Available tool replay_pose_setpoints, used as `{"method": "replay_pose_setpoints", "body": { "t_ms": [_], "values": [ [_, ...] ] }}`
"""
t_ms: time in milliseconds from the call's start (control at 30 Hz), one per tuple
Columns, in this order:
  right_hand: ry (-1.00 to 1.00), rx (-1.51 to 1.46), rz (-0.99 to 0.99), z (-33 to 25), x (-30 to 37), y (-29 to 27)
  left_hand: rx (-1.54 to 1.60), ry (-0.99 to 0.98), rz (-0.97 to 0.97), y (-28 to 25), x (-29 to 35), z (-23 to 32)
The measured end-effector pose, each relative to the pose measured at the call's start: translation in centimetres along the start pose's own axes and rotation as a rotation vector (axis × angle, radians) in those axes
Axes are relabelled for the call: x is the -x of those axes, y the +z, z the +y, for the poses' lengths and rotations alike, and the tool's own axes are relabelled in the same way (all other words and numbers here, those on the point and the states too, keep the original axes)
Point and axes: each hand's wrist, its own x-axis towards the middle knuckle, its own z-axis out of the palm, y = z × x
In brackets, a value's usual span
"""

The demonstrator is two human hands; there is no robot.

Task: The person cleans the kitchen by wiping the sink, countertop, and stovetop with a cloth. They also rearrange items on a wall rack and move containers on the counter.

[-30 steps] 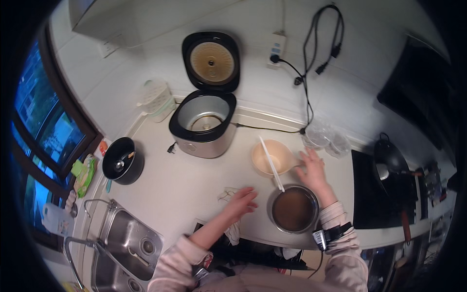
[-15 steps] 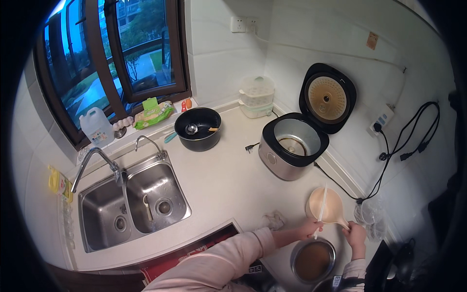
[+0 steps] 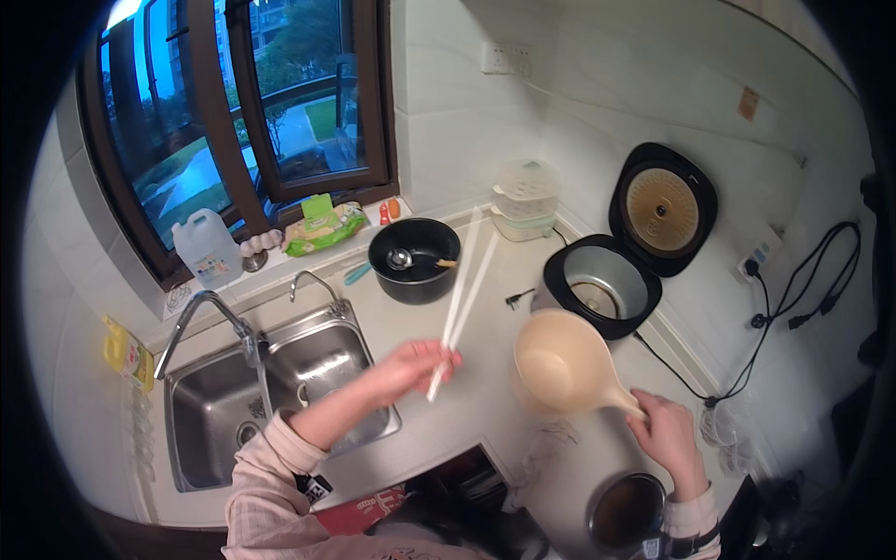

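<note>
A pair of white chopsticks (image 3: 464, 297) is pinched in my left hand (image 3: 416, 367), their long ends pointing up and away over the counter near the sink. My right hand (image 3: 665, 431) grips the handle of a cream-coloured dipper (image 3: 557, 366), raised above the counter with its bowl tipped so the inside faces up; it looks empty. Just behind the dipper stands a rice cooker (image 3: 554, 292) with its lid raised and its pot showing a brownish bottom. Below my right forearm sits a round metal bowl (image 3: 627, 515) of brown liquid.
A double steel sink (image 3: 378, 431) with a tap lies at the left. Farther back are a black pot (image 3: 414, 294) with a ladle, stacked clear containers (image 3: 525, 201) and a plug (image 3: 519, 299). Glasses (image 3: 723, 425) and black cords (image 3: 747, 369) are by the right wall.
My left hand has moved left, away from the dipper, carrying the chopsticks. My right hand has lifted the dipper up and to the left. The view has shifted slightly.
</note>
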Motion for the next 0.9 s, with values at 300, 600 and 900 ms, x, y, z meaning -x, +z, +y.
{"method": "replay_pose_setpoints", "body": {
  "t_ms": [300,600,900],
  "values": [
    [-0.084,0.025,-0.02,-17.4,-25.0,10.1,0.082,0.07,0.314,-17.4,-6.7,8.1],
    [-0.011,0.057,-0.108,-26.5,-36.1,19.7,-0.212,-0.173,0.441,-26.9,-13.6,3.7],
    [-0.191,-0.082,-0.221,-25.4,-36.0,18.3,-0.829,-0.184,0.55,-26.5,-15.8,4.9]
  ]
}}
